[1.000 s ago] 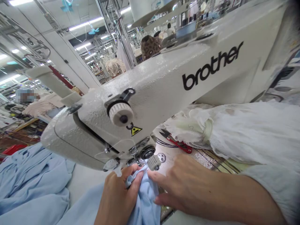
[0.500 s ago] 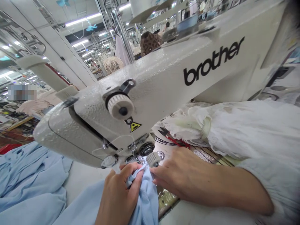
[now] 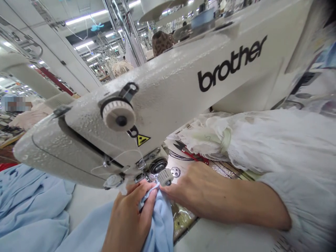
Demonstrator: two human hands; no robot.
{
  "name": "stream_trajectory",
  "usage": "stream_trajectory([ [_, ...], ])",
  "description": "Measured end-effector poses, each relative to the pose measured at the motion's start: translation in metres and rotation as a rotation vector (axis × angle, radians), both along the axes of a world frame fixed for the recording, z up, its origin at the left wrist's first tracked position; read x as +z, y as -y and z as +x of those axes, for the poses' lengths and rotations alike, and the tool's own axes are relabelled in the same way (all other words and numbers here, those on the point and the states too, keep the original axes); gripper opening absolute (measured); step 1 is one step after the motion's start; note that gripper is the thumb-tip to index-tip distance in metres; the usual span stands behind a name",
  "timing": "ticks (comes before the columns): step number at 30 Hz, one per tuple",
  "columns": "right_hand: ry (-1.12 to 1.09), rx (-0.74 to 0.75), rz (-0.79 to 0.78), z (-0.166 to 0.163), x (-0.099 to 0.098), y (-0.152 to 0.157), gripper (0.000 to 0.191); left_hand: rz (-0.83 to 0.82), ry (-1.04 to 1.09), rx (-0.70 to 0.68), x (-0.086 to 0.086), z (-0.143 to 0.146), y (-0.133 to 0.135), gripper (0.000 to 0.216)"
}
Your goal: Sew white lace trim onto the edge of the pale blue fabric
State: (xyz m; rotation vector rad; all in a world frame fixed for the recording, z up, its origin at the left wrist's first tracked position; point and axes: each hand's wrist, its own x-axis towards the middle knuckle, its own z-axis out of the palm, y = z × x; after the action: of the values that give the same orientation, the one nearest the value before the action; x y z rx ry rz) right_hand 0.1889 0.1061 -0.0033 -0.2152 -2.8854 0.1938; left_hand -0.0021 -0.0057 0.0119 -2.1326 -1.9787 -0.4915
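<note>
A white sewing machine slants across the view, its needle area low at the centre. Light blue fabric runs up to the presser foot in a folded strip. My left hand pinches that fold between thumb and fingers, just in front of the foot. From the right, my right hand reaches in, its thumb and fingertips closed at the fabric's edge beside the foot; its other fingers are partly hidden. White thread hangs in loops on the machine head, and the needle tip is hidden.
Red-handled thread snips lie on the machine bed behind my right hand. Gathered white fabric is heaped under the arm at right. More light blue fabric spreads over the table at left. A person is blurred at far left.
The whole view has shifted slightly, so the machine and hands appear further left. My left hand still pinches the fabric, and my right fingertips sit closer to the fold.
</note>
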Motion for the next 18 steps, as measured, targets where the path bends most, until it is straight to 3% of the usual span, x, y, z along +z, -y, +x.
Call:
stream_trajectory([
  [8,-0.069,-0.009,0.054,-0.002,-0.001,0.0,0.017,-0.049,0.058,0.012,0.002,0.004,-0.001,0.013],
  [12,-0.088,0.003,0.049,-0.004,-0.005,-0.001,0.015,-0.081,0.064,0.171,0.003,0.009,0.004,0.007],
  [14,-0.091,0.01,0.035,-0.004,-0.005,-0.002,0.014,-0.099,0.042,0.249,0.005,0.008,0.007,0.014],
  [18,-0.056,0.01,0.016,-0.003,0.001,-0.004,0.013,-0.173,-0.036,0.176,0.014,0.003,0.011,0.019],
])
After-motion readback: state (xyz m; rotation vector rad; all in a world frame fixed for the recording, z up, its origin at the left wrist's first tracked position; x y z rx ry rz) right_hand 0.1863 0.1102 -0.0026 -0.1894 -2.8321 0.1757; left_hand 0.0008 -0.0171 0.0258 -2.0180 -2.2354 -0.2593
